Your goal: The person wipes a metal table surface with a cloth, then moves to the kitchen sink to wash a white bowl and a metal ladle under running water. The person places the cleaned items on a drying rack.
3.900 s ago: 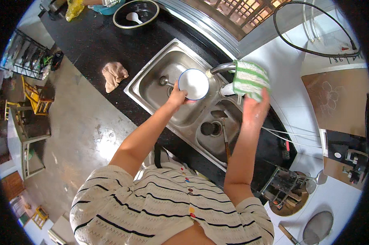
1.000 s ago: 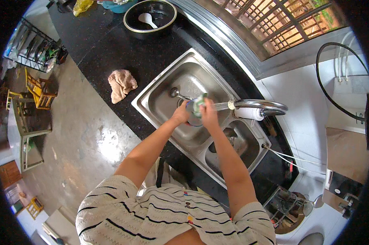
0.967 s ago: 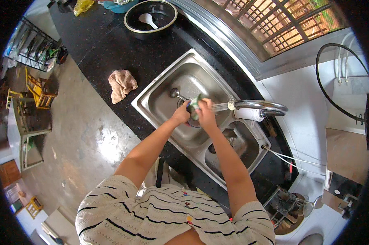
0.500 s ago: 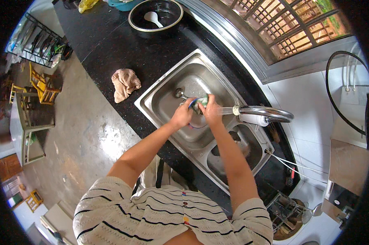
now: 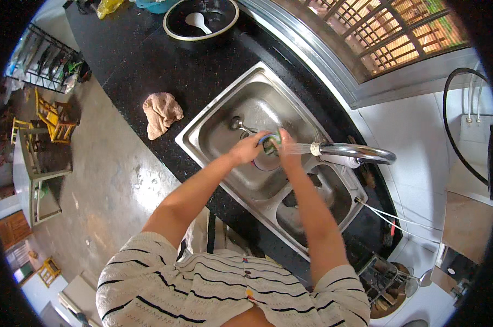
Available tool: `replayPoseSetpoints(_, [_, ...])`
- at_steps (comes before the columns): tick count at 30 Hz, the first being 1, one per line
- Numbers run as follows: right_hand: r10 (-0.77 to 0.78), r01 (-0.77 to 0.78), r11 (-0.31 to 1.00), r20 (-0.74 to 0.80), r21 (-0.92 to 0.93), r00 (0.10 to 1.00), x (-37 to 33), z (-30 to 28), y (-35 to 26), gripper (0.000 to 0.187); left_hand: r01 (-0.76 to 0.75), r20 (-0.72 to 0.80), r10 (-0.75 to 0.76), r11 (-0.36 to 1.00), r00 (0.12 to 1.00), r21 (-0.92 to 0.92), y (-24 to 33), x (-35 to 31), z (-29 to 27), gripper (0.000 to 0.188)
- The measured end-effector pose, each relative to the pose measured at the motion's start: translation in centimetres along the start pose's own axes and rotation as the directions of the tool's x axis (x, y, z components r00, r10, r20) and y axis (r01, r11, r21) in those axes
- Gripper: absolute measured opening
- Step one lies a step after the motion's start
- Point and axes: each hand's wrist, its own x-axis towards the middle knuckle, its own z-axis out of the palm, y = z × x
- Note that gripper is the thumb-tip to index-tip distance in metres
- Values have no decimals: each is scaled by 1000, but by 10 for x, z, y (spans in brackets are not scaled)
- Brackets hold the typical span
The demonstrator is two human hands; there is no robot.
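Nearest, the left hand (image 5: 246,149) has its fingers pinching the edge of a blue-rimmed bowl (image 5: 266,137), held over the sink's large basin (image 5: 257,101); the right hand (image 5: 289,146) bunches a green-and-white cloth (image 5: 274,145) against it, its fingers apparently closed on the fabric, though blur hides how each one lies. Wet skin and smooth glaze are the likeliest trouble: if the left grip loosens under the rubbing, the bowl could slide down and chip on the steel. Water from the curved tap (image 5: 361,152) strikes just beside the right hand, so a tilt of the bowl could throw splashes out. A metal ladle (image 5: 236,123) lies close past the left fingers, where a dropped bowl could knock against it. As for edges, the ridge toward the small basin (image 5: 336,199) runs below the right forearm, and the spout limits any sweep of that hand to the right; the freer room is at the upper side of the large basin. Beyond the raised sink rim, the dark table (image 5: 129,62) carries a crumpled tan cloth (image 5: 162,115) near its outer edge, and farther along, well apart from both hands, a black tub (image 5: 225,14) with a white spoon (image 5: 197,21) inside
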Motion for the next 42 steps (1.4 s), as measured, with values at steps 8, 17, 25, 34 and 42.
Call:
replayPoseSetpoints(8, [450,-429,893,-265,135,853,5,26,-27,50,-124,-340,131,991,931,42,-17,1,22,43])
replayPoseSetpoints(17, [424,-410,885,-22,220,905,-4,23,-31,39,-80,-321,65,996,945,-34,-43,-27,30,50])
replayPoseSetpoints(25, [153,-156,985,42,70,987,29,-3,-31,31,-163,-272,151,986,951,-24,-54,10,20,40])
replayPoseSetpoints(34, [889,-651,324,16,686,458,-48,75,-35,50,-105,-514,48,991,857,-83,-22,-30,62,51])
replayPoseSetpoints(42, [-90,37,967,202,251,975,11,-3,-12,21,58,-71,-59,998,996,-20,-47,-8,32,47])
